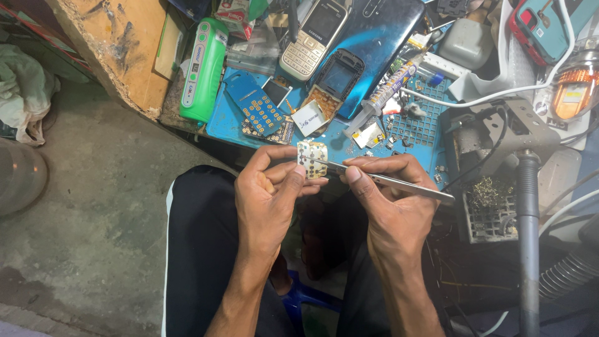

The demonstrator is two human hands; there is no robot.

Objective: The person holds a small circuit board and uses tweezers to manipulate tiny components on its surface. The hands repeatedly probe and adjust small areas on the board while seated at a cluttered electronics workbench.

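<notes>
Head view. My left hand [269,193] pinches a small pale keypad sheet [312,160] between thumb and fingertips, holding it up in front of the bench edge, above my lap. The sheet faces up toward me, its dotted side showing; its long axis runs roughly up and down in the picture, tilted slightly. My right hand [390,200] is closed around metal tweezers [387,181], gripped between thumb and forefinger. The tweezers lie nearly level, long axis running from lower right to upper left, tips pointing left and touching the face of the sheet; the blunt end sticks out past my hand to the right.

Beyond the hands, on the blue work mat [412,128]: a blue keypad board [259,109], an open phone frame [337,78], a silver bar phone [314,39], a large dark blue phone back [387,37] and a syringe [387,90] lying diagonally. A green device [203,68] rests at the mat's left edge, beside a wooden board [118,43]. To the right stand a grey metal post [528,237] and a white cable [499,93]. Nothing lies between the tweezers and the sheet. My black trousers [199,249] fill the lower frame.
</notes>
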